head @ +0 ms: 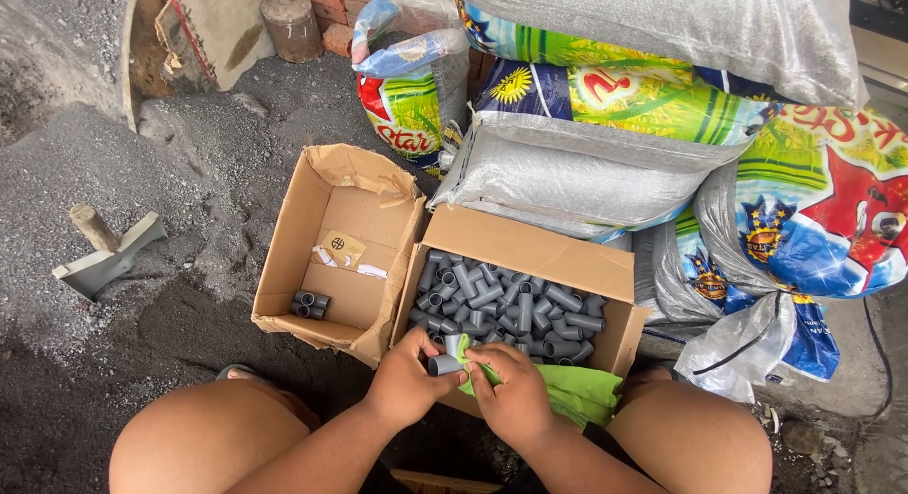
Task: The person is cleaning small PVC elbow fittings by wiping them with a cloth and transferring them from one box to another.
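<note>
Head view, grey pipe fitting in left hand

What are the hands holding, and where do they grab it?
The left hand pinches a grey pipe fitting by its lower end. The right hand presses a green cloth against its top.

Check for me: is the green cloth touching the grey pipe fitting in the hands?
Touching. The head view shows the green cloth pressed against the grey pipe fitting, held between the left hand and right hand.
</note>
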